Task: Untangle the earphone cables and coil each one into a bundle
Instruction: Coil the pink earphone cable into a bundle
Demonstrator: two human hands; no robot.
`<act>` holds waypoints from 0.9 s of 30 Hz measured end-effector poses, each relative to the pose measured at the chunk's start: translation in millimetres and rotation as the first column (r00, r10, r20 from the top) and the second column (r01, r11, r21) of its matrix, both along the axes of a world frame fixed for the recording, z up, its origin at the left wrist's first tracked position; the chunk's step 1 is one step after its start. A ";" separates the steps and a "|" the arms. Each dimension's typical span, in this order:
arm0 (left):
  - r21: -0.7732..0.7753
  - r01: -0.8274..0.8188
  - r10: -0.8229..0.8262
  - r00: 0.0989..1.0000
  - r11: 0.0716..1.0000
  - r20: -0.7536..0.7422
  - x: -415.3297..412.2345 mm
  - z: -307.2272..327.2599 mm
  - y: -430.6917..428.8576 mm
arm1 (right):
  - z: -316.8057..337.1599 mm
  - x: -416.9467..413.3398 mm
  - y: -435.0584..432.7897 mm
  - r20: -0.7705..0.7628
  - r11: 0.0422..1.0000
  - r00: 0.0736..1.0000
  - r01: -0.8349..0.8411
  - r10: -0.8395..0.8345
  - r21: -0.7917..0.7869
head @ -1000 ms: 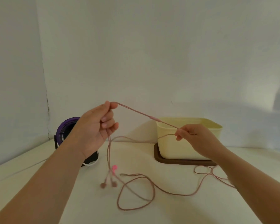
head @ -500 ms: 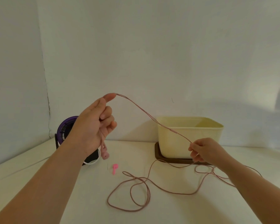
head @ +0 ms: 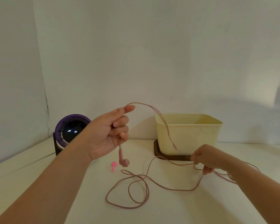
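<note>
Right hand drops lower, gripping the pink cable near the counter's back edge; left hand pinches its slack arc high, earbud dangling.

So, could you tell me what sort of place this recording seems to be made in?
Probably a plain indoor tabletop corner, home or small studio: a white table against plain white walls, a cream storage bin on a dark base, and a small purple-rimmed gadget with a lit display.
</note>
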State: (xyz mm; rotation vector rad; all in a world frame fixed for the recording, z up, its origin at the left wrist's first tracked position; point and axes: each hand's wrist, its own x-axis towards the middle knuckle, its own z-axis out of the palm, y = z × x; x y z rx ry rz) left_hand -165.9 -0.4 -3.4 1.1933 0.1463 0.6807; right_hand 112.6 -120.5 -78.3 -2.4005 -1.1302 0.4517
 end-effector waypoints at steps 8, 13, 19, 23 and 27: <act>0.063 0.021 -0.011 0.988 0.998 -0.155 21.1 -11.1 -8.5 | 49.6 -48.8 12.9 -0.126 0.765 0.940 -0.175 0.317 0.619; 0.108 0.064 -0.044 0.983 0.992 -0.178 37.5 -7.2 -10.7 | 80.8 -86.5 11.0 -0.285 0.714 0.732 -0.372 0.618 0.593; 0.224 0.149 -0.099 0.970 0.963 -0.221 51.7 1.6 -3.5 | 93.0 -65.7 14.8 -0.370 0.635 0.638 -0.249 0.676 0.731; 0.277 0.335 -0.237 0.912 0.900 -0.335 75.1 -1.1 -8.3 | 93.7 -43.1 27.4 -0.388 0.578 0.669 -0.077 0.634 0.812; 0.174 0.406 -0.375 0.908 0.897 -0.187 105.1 -1.5 -11.6 | 84.9 -23.7 37.5 -0.426 0.533 0.674 0.056 0.603 0.844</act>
